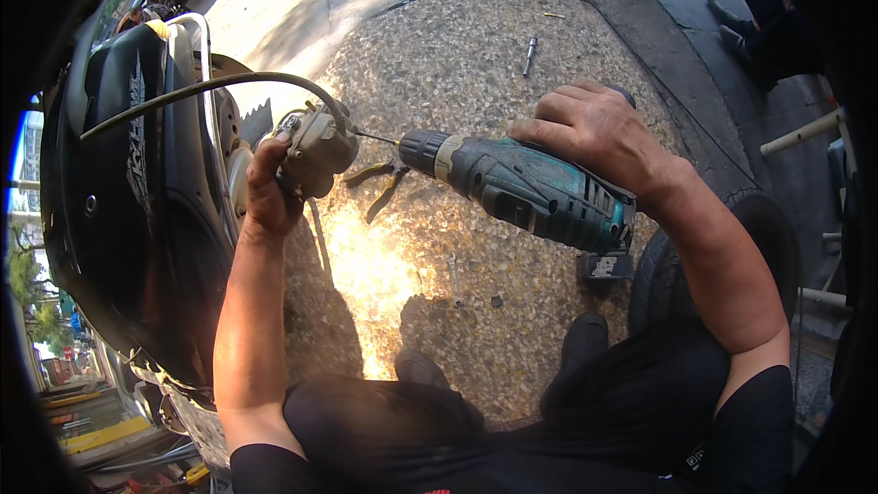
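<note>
My left hand (272,187) is closed around a dirty grey-brown cast-metal part (320,148), held in front of me beside the motorcycle. A dark hose (247,78) arcs from the part toward the left. In my right hand (594,133) is a teal and black cordless drill (530,187), lying slantwise with its chuck pointing left. The thin bit (377,137) reaches the part's right side; how deep it goes is hidden. Behind and below the chuck, pliers (389,185) with yellowish-and-black handles lie spread on the ground.
A black-panelled motorcycle or scooter (114,210) stands close on my left. A tyre (672,279) lies by my right knee. On the pebbled ground (439,55) are a metal socket tool (530,55) and a small spanner (455,276). Another person's shoes (729,37) show at upper right.
</note>
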A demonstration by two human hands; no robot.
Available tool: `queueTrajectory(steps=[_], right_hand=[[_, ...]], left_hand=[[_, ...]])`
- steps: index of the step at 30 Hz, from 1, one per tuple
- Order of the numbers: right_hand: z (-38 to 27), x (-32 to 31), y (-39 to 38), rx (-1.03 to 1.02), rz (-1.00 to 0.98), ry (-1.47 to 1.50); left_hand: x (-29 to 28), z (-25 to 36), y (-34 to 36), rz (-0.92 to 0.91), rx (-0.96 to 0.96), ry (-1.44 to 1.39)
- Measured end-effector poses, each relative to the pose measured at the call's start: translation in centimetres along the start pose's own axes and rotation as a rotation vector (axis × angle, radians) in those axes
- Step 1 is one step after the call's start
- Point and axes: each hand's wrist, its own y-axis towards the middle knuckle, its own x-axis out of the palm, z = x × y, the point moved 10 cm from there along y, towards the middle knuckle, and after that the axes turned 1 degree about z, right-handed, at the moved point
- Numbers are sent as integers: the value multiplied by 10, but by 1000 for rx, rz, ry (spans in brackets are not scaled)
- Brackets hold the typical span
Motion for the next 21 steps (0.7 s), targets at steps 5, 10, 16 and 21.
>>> queueTrajectory(steps=[5,10,16,21], right_hand=[[6,-2,-4,-4,16,62],[18,2,-8,102,22,262],[19,4,-6,86,8,225],[15,4,-6,58,-17,179]], left_hand=[[2,2,-2,23,1,-24],[3,5,0,43,53,-99],[7,-2,2,55,13,-31],[6,-10,1,95,-28,-55]])
